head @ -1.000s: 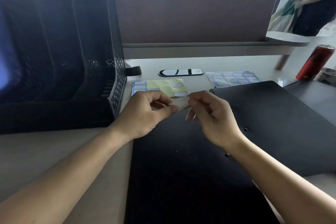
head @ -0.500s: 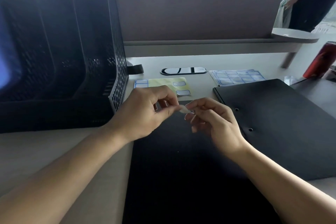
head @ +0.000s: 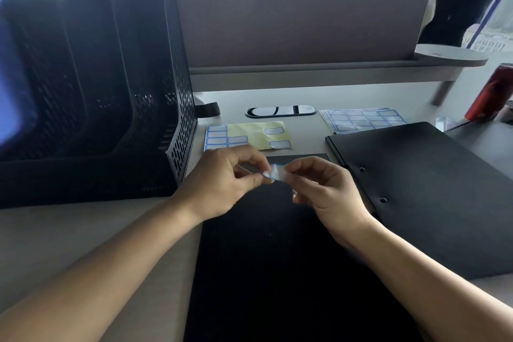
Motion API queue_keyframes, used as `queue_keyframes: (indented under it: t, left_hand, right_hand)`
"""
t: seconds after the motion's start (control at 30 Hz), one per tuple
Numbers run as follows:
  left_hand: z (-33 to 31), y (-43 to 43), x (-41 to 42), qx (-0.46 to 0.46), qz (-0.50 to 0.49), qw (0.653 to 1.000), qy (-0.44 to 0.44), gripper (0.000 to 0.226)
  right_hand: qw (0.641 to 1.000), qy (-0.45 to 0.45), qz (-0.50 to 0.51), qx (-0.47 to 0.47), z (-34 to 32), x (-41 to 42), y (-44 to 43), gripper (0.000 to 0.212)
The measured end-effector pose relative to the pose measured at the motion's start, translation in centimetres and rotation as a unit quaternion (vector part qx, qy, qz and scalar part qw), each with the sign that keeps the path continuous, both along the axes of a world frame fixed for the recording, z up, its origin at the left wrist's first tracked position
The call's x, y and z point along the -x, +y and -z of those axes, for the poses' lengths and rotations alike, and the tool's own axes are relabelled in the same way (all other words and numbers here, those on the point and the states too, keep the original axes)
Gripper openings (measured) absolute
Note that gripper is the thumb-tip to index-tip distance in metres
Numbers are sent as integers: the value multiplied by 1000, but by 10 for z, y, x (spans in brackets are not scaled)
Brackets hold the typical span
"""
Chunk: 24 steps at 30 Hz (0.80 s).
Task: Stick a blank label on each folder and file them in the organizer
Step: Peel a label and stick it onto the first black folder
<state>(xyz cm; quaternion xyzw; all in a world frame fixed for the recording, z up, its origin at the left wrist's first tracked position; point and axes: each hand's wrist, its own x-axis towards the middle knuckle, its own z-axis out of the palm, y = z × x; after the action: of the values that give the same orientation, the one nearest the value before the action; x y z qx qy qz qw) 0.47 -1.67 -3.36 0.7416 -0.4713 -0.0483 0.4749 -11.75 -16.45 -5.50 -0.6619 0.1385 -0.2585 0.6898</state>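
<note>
Left hand (head: pixel 222 178) and right hand (head: pixel 324 191) meet over the far end of a flat black folder (head: pixel 263 258) that lies on the pale desk (head: pixel 55 244) directly in front of the person.

Small white label with a blue border (head: pixel 273 172): held between the two hands. The left thumb and forefinger pinch its left end and the right thumb and forefinger pinch its right end. The remaining fingers of both hands are loosely curled. The label looks slightly crumpled (whether any part touches the folder cannot be told).

Black perforated plastic organizer with upright compartments (head: pixel 177 119): stands on the desk to the left, near the left hand but apart from it. A blurred blue shape (head: pixel 14 91) shows at its far left, too unclear to identify.

Yellow backing sheet carrying several blue-bordered labels (head: pixel 249 133): flat on the desk just beyond the hands, beside the organizer's right wall.

Stack of full label sheets (head: pixel 361 119): further right, its near edge tucked behind a second black folder with two round holes near its spine (head: pixel 430 189). This folder lies to the right of the first and their edges meet.

Also on the desk are an oval cable port (head: pixel 280 111) beyond the yellow sheet and a red drinks can (head: pixel 491 94) at the far right. A brown divider panel (head: pixel 277 16) backs the desk.
</note>
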Motion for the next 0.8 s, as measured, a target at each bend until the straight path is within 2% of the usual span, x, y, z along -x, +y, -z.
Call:
queue_keyframes:
  t: [0.13, 0.23, 0.3, 0.6, 0.7, 0.8]
  left_hand:
    - [4, -2, -2, -33, -10, 994, 108, 24]
    - [5, -2, -1, 12, 9, 967, 255, 15]
    - [5, -4, 2, 37, 11, 949, 313, 7]
    - [10, -7, 3, 56, -4, 926, 374, 17]
    - [13, -9, 3, 58, -10, 933, 355, 18]
    - [18, -10, 1, 54, -23, 954, 294, 16]
  right_hand:
    - [1000, 15, -2, 7, 2, -1, -1, 14]
    - [999, 32, 2, 16, 3, -2, -1, 14]
    - [999, 44, 4, 31, 4, -2, -1, 14]
    - [997, 59, 16, 38, 7, -3, -2, 9]
    - [997, 62, 21, 38, 7, -4, -2, 10]
    - [996, 69, 19, 47, 7, -4, -1, 11]
